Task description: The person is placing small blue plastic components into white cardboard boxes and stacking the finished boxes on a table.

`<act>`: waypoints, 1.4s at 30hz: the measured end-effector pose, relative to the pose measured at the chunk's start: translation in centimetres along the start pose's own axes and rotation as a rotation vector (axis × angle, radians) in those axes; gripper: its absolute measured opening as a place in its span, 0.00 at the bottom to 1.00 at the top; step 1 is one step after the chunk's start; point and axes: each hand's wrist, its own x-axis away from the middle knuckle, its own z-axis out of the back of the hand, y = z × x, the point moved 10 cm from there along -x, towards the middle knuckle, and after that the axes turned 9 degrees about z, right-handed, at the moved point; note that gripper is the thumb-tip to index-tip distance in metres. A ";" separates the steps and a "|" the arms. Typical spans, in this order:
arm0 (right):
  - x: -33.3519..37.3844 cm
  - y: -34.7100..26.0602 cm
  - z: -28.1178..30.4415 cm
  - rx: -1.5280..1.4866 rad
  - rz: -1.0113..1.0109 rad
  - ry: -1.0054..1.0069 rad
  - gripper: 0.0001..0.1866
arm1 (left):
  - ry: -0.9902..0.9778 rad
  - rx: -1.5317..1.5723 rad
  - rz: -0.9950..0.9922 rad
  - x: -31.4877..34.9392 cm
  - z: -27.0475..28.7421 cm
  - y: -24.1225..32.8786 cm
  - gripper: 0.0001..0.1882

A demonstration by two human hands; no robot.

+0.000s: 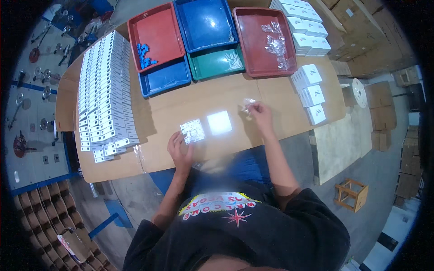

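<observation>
Left fingers clasp panel, right fingers pinch packet

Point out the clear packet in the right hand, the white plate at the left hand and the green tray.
Clear packet (248, 103): head view, on its crinkled plastic.
White plate (194, 130): head view, mid-face.
Green tray (207, 66): head view, bare floor, left half.

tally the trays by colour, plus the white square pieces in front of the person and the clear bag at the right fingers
Red trays: 2
Blue trays: 2
Green tray: 1
White square pieces: 2
Clear bag: 1
Total: 8
</observation>
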 end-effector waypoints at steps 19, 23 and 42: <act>9.4 -3.3 -14.2 -0.013 -0.098 -0.597 0.08 | -0.449 0.917 0.643 1.1 -8.3 -0.2 0.08; 10.6 -4.4 -15.4 0.010 -0.153 -0.718 0.08 | -0.409 0.882 0.647 1.5 -7.5 -1.4 0.06; 9.8 -4.1 -14.6 -0.046 -0.135 -0.613 0.09 | -0.334 0.927 0.541 0.3 -5.6 1.9 0.07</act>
